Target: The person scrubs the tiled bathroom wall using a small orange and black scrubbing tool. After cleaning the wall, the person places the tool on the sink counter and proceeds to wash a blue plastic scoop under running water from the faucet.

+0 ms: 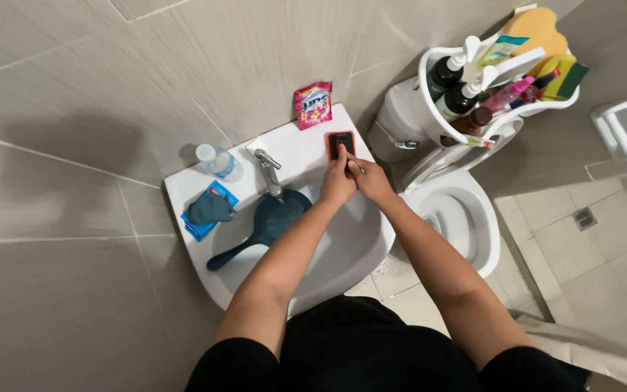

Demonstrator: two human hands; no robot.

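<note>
1. White sink [306,149] carries everything; dark hand mirror [266,221] lies in its basin.
2. Left hand [337,181] and right hand [370,180] press together, fingertips touching the phone.
3. Red-cased phone [341,143] sits at the sink's back-right edge.

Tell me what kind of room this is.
Almost certainly a home bathroom: a white sink with a tap on a tiled wall, a toilet beside it, and a caddy of cleaning bottles on the cistern.
</note>
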